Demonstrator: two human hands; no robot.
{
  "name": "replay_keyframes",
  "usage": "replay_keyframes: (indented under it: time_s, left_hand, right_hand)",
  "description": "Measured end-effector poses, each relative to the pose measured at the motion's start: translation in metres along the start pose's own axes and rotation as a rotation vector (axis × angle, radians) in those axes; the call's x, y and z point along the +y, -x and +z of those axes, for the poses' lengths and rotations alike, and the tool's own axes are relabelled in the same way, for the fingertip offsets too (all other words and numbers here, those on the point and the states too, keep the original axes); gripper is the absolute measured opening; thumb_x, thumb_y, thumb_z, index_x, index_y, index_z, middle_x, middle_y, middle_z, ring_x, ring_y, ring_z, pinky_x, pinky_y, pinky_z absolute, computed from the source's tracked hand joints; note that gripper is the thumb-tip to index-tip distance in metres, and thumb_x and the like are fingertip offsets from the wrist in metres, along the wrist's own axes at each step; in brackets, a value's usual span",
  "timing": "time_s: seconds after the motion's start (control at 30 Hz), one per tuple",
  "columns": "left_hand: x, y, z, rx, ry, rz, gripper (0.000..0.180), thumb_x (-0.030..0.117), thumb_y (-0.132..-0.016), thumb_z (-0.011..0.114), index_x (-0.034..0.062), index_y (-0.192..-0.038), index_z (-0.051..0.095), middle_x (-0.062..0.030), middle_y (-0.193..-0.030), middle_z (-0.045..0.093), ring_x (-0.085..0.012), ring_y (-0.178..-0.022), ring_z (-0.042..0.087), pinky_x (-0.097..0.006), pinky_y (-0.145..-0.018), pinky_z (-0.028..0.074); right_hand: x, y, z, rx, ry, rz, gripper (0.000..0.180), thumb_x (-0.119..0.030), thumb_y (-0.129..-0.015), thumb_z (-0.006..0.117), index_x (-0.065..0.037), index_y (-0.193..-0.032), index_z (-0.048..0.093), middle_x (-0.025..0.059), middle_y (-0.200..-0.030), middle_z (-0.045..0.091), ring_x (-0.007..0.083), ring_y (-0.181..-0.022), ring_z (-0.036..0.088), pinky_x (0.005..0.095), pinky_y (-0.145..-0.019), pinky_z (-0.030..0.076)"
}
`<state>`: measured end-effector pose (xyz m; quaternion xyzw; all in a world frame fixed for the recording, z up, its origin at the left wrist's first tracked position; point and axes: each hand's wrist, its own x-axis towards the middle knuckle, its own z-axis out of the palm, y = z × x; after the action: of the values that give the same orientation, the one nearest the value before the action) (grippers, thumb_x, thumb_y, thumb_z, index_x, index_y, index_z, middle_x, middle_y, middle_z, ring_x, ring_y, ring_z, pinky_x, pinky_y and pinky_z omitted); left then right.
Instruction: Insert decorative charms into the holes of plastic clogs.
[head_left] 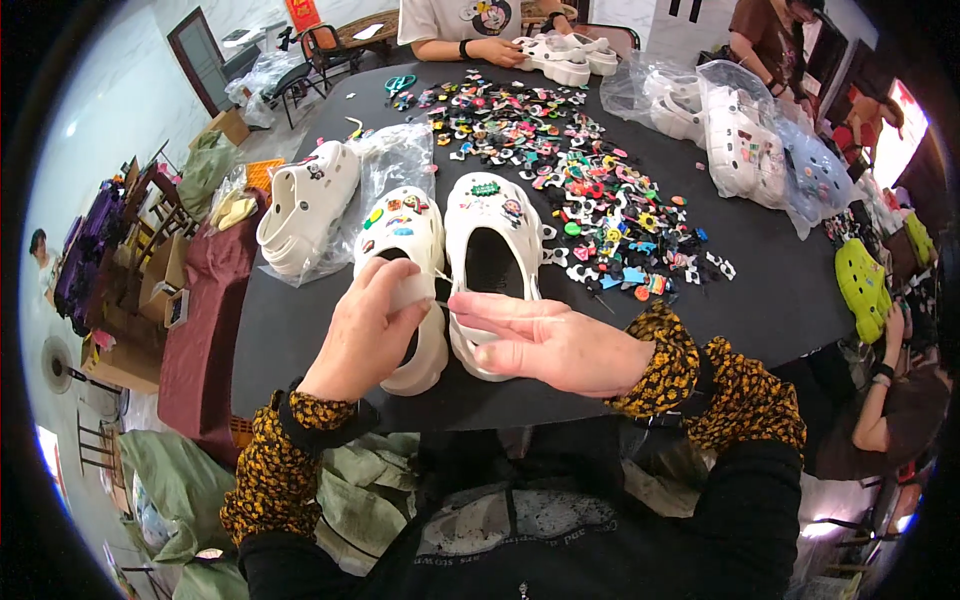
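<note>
Two white clogs stand side by side in front of me, toes pointing away, with small charms on their uppers. My left hand (365, 325) is closed round the pale heel strap of the left clog (400, 225), its fingers bent over it. My right hand (565, 345) stretches across the opening of the right clog (490, 200), fingers straight and together, thumb lower against the clog. A thin pale strand seems to run along the right fingers; what it is I cannot make out. Another white clog (315, 190) lies tilted to the left, on a clear plastic bag (395, 165).
Loose colourful charms (610, 215) spread over the black table (700, 330), with teal scissors (400, 84) at the far end. Bagged white clogs (740, 145) lie far right. Across the table another person's hand (497, 52) touches white clogs; at right one holds a lime clog (863, 288).
</note>
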<state>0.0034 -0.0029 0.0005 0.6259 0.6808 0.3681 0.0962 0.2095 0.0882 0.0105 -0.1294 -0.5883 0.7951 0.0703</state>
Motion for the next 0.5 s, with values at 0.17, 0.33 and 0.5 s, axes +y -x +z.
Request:
replay_keyframes:
  time_s: [0.17, 0.33, 0.5]
  left_hand:
    - [0.001, 0.005, 0.001, -0.020, -0.059, 0.107, 0.031, 0.005, -0.079, 0.063, -0.0007, -0.108, 0.053, -0.0162, -0.099, 0.055, -0.0352, -0.086, 0.058, -0.036, -0.070, 0.049]
    - [0.003, 0.006, -0.001, -0.042, -0.010, 0.066, 0.030, 0.004, -0.079, 0.063, -0.0004, -0.107, 0.054, -0.0159, -0.097, 0.054, -0.0342, -0.084, 0.058, -0.036, -0.069, 0.048]
    - [0.007, 0.009, -0.002, -0.085, 0.022, 0.042, 0.031, 0.003, -0.078, 0.064, -0.0006, -0.106, 0.053, -0.0143, -0.098, 0.054, -0.0305, -0.081, 0.058, -0.034, -0.067, 0.048]
  right_hand:
    - [0.011, 0.003, -0.023, -0.156, 0.319, -0.110, 0.064, -0.017, -0.093, 0.055, 0.002, -0.144, 0.020, 0.0141, -0.149, 0.025, 0.0182, -0.136, 0.027, 0.0290, -0.108, 0.029]
    - [0.026, 0.005, -0.018, -0.267, 1.020, -0.539, 0.077, -0.021, -0.087, 0.062, 0.007, -0.142, 0.015, 0.0228, -0.151, 0.009, 0.0320, -0.141, 0.013, 0.0381, -0.113, 0.017]
    - [0.023, 0.013, -0.013, -0.219, 1.018, -0.496, 0.073, -0.022, -0.088, 0.061, 0.010, -0.140, 0.020, 0.0255, -0.149, 0.015, 0.0314, -0.140, 0.014, 0.0372, -0.113, 0.017]
